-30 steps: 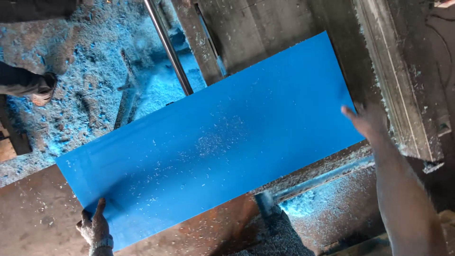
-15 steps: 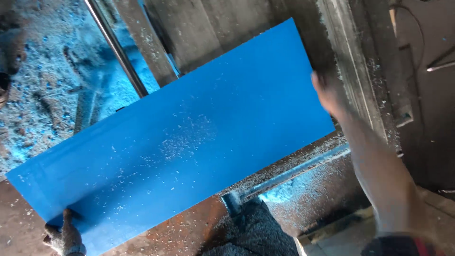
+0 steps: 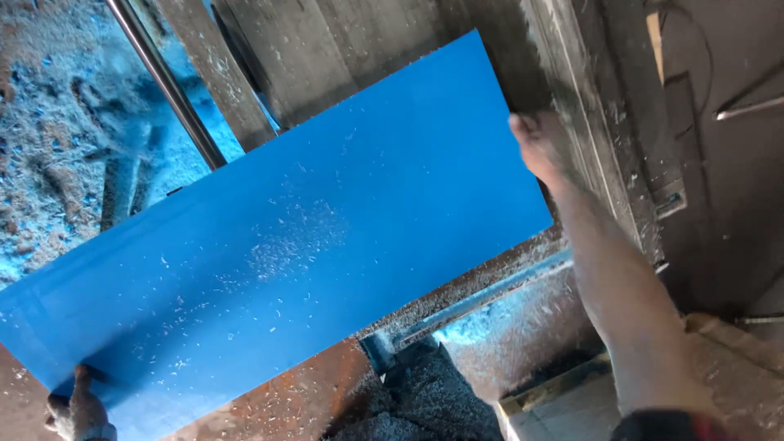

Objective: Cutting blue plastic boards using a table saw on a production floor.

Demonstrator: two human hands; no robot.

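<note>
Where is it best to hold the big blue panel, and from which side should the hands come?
Probably at its two short ends, one hand from each side. The blue panel is long, flat and thin, so its edges give grip. The left hand holds the near-left corner; the right hand meets the far-right edge.

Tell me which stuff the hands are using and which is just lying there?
In use:
- blue board
- left hand, gripping the board's near corner
- right hand, on the board's far edge

Just lying about:
- blue sawdust on the floor
- metal rod behind the board
- metal rail under the board
- wood block by the right arm
</note>
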